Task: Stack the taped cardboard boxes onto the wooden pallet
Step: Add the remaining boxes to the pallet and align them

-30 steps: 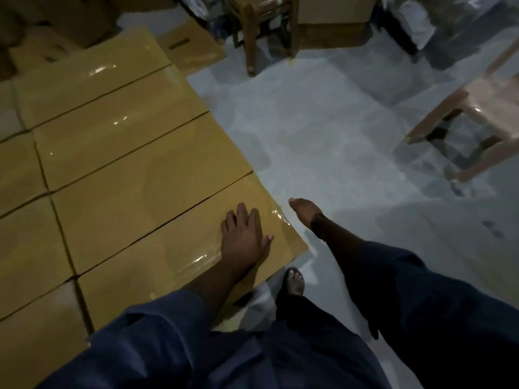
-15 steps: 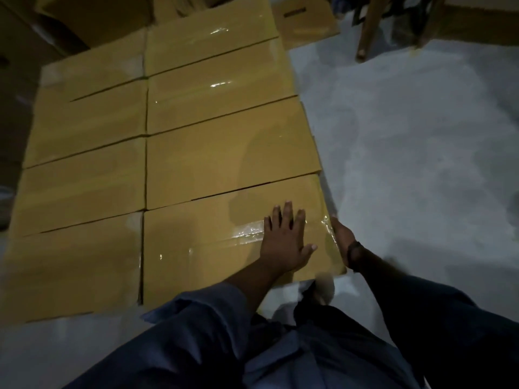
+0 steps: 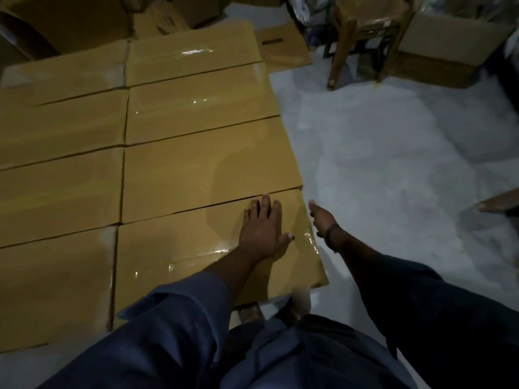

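On the layer of taped cardboard boxes (image 3: 168, 130), the left hand (image 3: 262, 228) has slid forward across the nearest box (image 3: 174, 248), fingers straight and flat, tips at its far seam. Just right of those fingers, the right hand (image 3: 323, 220) meets that box's side edge; its own fingers are hidden, so I cannot tell their grip.

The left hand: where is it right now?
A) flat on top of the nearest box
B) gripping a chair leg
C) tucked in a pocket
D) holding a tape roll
A: the left hand lies with straight fingers spread on the taped top of the nearest box.
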A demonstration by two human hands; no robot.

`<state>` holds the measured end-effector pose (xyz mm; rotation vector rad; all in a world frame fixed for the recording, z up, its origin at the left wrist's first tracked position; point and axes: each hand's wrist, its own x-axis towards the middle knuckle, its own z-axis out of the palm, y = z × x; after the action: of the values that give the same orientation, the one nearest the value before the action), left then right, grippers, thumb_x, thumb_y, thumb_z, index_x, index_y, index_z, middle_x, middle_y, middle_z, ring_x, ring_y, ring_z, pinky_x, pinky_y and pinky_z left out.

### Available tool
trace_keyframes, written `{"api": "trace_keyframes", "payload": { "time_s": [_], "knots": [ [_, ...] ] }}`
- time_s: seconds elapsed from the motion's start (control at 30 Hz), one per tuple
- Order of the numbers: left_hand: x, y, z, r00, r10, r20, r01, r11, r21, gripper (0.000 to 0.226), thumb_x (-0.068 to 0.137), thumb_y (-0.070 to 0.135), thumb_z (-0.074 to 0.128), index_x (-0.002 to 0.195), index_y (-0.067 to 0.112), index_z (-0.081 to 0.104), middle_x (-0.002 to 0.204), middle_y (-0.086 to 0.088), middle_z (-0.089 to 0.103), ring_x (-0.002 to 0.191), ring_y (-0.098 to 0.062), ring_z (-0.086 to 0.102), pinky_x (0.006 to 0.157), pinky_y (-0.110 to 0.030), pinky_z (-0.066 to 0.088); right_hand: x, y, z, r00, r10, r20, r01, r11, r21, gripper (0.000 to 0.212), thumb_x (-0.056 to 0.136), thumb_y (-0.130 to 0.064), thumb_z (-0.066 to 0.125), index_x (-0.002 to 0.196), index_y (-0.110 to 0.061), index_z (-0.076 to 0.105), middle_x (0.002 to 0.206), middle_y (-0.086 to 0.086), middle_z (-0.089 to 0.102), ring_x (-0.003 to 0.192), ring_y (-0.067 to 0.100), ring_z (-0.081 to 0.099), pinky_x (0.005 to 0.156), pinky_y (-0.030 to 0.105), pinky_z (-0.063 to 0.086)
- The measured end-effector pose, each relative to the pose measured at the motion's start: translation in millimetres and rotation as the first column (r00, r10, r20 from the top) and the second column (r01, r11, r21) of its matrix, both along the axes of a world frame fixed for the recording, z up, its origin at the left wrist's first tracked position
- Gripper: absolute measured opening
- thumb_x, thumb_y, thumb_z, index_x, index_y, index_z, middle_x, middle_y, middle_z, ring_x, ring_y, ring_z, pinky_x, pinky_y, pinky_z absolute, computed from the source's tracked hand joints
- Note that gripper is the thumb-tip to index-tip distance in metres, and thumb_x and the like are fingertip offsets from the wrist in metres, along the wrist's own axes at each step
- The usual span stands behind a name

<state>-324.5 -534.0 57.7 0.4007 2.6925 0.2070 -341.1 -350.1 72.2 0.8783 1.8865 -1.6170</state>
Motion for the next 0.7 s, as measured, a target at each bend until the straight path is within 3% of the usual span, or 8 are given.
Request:
{"api": "trace_keyframes", "payload": {
  "time_s": [0.1, 0.17, 0.3, 0.43, 0.7],
  "knots": [
    [-25.1, -0.7, 2.7, 1.0, -0.001, 0.024, 0.001, 1.0, 0.007, 0.102, 0.095, 0.075, 0.044, 0.166, 0.019, -0.003, 0.172, -0.011, -0.013, 0.158, -0.04, -0.008, 0.127, -0.056, 0.006, -27.0, -9.1, 10.8, 0.997, 0.0, -0.075, 0.0, 1.0, 0.004, 0.052, 0.11, -0.037, 0.035, 0.145, -0.002, 0.048, 0.149, 0.016, 0.048, 0.139, 0.035, 0.042, 0.115, 0.045, 0.032],
    [-38.2, -4.0, -1.1, 0.999, -0.006, 0.043, 0.007, 1.0, -0.015, 0.104, 0.094, 0.075, 0.045, 0.165, 0.019, -0.006, 0.172, -0.01, -0.014, 0.158, -0.04, -0.009, 0.127, -0.056, 0.004, -46.0, -14.1, 12.7, 0.996, -0.025, -0.091, 0.028, 0.999, 0.028, 0.055, 0.109, -0.042, 0.034, 0.146, -0.004, 0.048, 0.149, 0.015, 0.049, 0.137, 0.034, 0.044, 0.117, 0.045, 0.033],
    [-52.9, -13.8, -7.2, 0.997, -0.037, 0.067, 0.042, 0.997, -0.067, 0.106, 0.094, 0.074, 0.047, 0.165, 0.019, -0.01, 0.171, -0.006, -0.02, 0.157, -0.041, -0.013, 0.126, -0.058, 0.004, -73.9, -17.8, 1.9, 0.997, -0.047, -0.062, 0.051, 0.997, 0.057, 0.065, 0.107, -0.053, 0.032, 0.143, -0.002, 0.051, 0.111, 0.007, 0.058, 0.098, 0.024, 0.053, 0.103, 0.035, 0.039],
    [-52.6, -21.2, -9.6, 0.996, -0.068, 0.063, 0.073, 0.994, -0.079, 0.109, 0.093, 0.075, 0.048, 0.164, 0.019, -0.013, 0.171, -0.005, -0.023, 0.157, -0.04, -0.015, 0.126, -0.059, 0.005, -82.1, -22.9, -9.9, 0.997, -0.079, -0.023, 0.08, 0.995, 0.061, 0.07, 0.105, -0.058, 0.033, 0.14, -0.002, 0.055, 0.137, 0.019, 0.059, 0.124, 0.036, 0.056, 0.111, 0.049, 0.044],
    [-44.6, -27.7, -20.3, 0.998, -0.068, 0.02, 0.069, 0.995, -0.068, 0.108, 0.092, 0.078, 0.043, 0.164, 0.018, -0.013, 0.17, -0.005, -0.025, 0.156, -0.042, -0.016, 0.124, -0.062, 0.003, -79.9, -27.9, -15.5, 0.999, -0.041, -0.021, 0.043, 0.992, 0.119, 0.069, 0.106, -0.056, 0.03, 0.136, 0.0, 0.058, 0.132, 0.021, 0.062, 0.119, 0.035, 0.058, 0.108, 0.045, 0.044]
  ]
}}
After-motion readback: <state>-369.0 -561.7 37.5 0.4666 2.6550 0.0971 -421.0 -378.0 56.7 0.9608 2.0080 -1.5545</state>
